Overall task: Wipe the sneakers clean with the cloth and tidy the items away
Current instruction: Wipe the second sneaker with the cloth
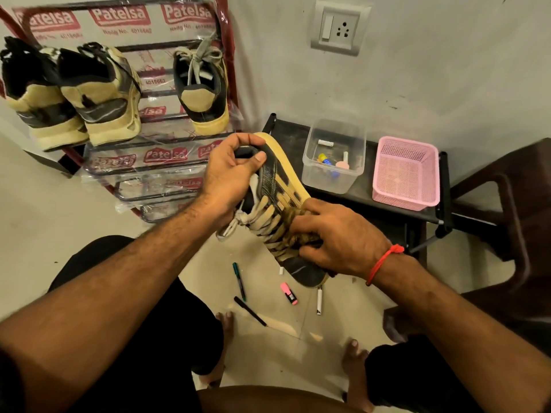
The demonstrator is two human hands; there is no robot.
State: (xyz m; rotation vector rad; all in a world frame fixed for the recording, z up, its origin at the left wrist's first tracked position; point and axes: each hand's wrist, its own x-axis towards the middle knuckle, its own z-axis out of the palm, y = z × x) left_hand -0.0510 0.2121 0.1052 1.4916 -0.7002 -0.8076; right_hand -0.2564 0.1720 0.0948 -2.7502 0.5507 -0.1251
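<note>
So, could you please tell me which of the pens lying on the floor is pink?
The short pink highlighter, lying between the green-capped pen and the white marker; the others are long and slim.

Warm, yellowish indoor light fills the scene at moderate brightness, leaving the wall [417,70] evenly lit and a little grainy. Shadows are soft: a dim patch lies under the low black tabletop [286,138] and along the dark chair [512,204] at the right edge. The plastic wrap on the shoe rack [143,162] catches pale glare. Wide-angle distortion bows the forearms and the rack's rails near the borders. Both hands look slightly smeared by motion, and the corners fall darker.
</note>
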